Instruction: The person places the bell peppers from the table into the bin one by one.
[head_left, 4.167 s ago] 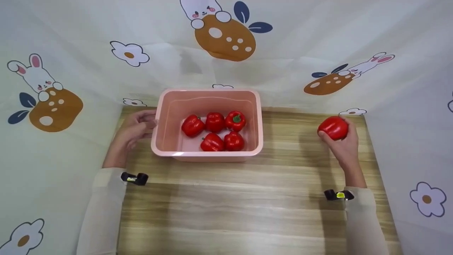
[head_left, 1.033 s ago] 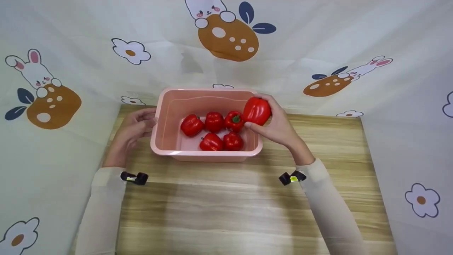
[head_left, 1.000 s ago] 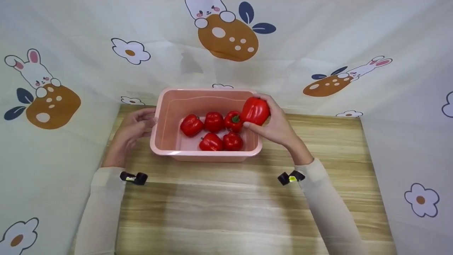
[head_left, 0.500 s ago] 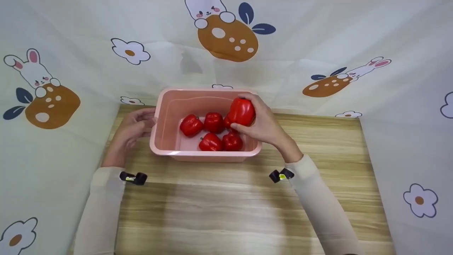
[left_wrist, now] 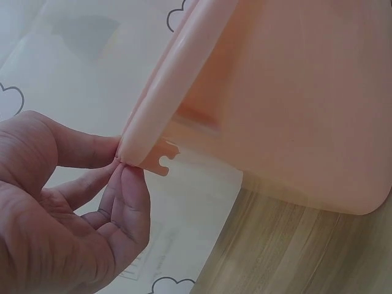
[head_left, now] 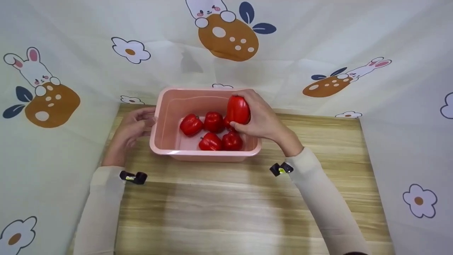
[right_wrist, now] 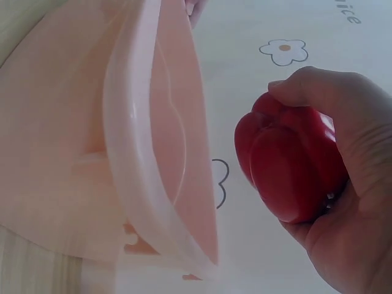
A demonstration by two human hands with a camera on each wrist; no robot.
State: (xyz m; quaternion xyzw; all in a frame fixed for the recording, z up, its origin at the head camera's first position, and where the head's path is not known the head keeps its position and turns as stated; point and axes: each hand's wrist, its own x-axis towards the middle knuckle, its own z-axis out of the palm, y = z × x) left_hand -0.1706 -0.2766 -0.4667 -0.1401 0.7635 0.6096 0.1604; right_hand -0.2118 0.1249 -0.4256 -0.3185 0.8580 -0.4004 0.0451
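Note:
A pink plastic bin (head_left: 208, 153) stands on the table, with several red bell peppers (head_left: 211, 142) lying on its floor. At the bin's left side, my left hand (head_left: 134, 127) pinches the rim; in the left wrist view, its thumb and fingertips meet at the rim's edge (left_wrist: 138, 147). My right hand (head_left: 260, 115) grips another red bell pepper (head_left: 238, 110) over the right part of the bin, above the peppers inside. Thumb and fingers wrap this pepper (right_wrist: 288, 162) in the right wrist view. It partly covers a pepper behind it in the head view.
The wood-grain table (head_left: 212, 205) extends in front of the bin and to its right. Behind and at both sides hangs pale cloth (head_left: 283, 46) printed with rabbits and flowers, close to the bin's back rim.
My right hand has carried the bell pepper from the table's far right leftward over the bin, and has tilted it more upright. My left hand has stayed at the rim.

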